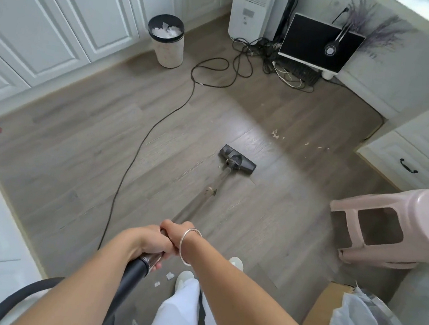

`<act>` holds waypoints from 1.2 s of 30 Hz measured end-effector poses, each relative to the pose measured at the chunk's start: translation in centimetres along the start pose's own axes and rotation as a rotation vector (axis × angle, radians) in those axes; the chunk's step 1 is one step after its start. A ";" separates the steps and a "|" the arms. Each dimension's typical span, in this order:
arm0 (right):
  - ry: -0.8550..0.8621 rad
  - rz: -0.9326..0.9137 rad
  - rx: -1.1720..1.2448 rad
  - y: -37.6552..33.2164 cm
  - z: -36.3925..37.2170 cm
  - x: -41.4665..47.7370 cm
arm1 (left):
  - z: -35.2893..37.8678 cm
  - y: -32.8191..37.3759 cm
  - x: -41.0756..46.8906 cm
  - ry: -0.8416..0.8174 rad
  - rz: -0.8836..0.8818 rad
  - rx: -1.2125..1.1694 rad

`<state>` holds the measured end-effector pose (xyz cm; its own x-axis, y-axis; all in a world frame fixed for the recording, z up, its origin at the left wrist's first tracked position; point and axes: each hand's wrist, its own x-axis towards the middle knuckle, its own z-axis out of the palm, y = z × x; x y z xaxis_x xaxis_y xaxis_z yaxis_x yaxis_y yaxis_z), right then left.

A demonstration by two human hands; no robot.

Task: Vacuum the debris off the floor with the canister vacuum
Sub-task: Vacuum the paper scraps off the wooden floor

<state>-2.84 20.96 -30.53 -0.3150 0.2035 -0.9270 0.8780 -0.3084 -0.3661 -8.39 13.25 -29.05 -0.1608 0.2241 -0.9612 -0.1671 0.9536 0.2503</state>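
Observation:
My left hand and my right hand are both closed around the top of the vacuum wand, the right just ahead of the left. The wand slopes down to the dark floor head, which rests flat on the grey wood floor. Pale debris scraps lie beyond the head to its right, with more bits farther right. Two small white scraps lie near my feet. The black hose curves off to the lower left.
A power cord runs across the floor toward a cable tangle by a white appliance and a leaning monitor. A full waste bin stands by cabinets. A pink stool and a cardboard box sit at right.

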 end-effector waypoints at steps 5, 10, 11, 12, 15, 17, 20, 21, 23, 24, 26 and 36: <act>-0.022 0.027 -0.060 0.8 2.3 0.3 | -0.1 -2.5 -0.2 0.002 0.003 -0.006; -0.046 0.030 -0.082 0.9 5.0 -0.4 | -1.8 -5.2 -1.2 -0.033 -0.011 -0.028; -0.053 0.026 -0.075 0.7 5.8 -0.6 | -2.5 -5.8 -1.6 -0.043 -0.009 -0.026; -0.062 0.018 -0.064 0.5 6.6 -0.8 | -3.3 -6.5 -1.9 -0.047 -0.009 -0.025; -0.093 0.014 -0.042 -0.1 9.2 -1.5 | -5.1 -8.6 -2.7 -0.023 -0.026 -0.029; -0.098 0.023 -0.035 0.0 10.3 -1.8 | -5.4 -9.6 -2.9 -0.027 -0.039 -0.037; -0.113 0.038 -0.048 0.6 11.0 -2.0 | -4.9 -10.6 -2.8 -0.028 -0.055 -0.073; -0.119 0.046 -0.054 0.9 11.0 -1.9 | -4.6 -10.8 -2.6 -0.032 -0.063 -0.092; -0.133 0.069 -0.056 1.2 10.9 -1.6 | -4.1 -11.2 -2.1 -0.040 -0.067 -0.122; -0.139 0.080 -0.052 1.2 10.8 -1.6 | -3.9 -11.4 -1.9 -0.046 -0.064 -0.135; -0.125 0.090 -0.072 1.6 10.4 -1.6 | -3.2 -11.3 -1.9 -0.052 -0.060 -0.167; 0.024 -0.020 0.004 0.1 9.5 -1.0 | -4.6 -8.5 -1.8 0.023 -0.002 -0.117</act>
<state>-5.84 11.92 -30.46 -0.3239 0.2316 -0.9173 0.8703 -0.3073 -0.3849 -11.21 3.85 -28.87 -0.1823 0.2159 -0.9593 -0.2793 0.9240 0.2610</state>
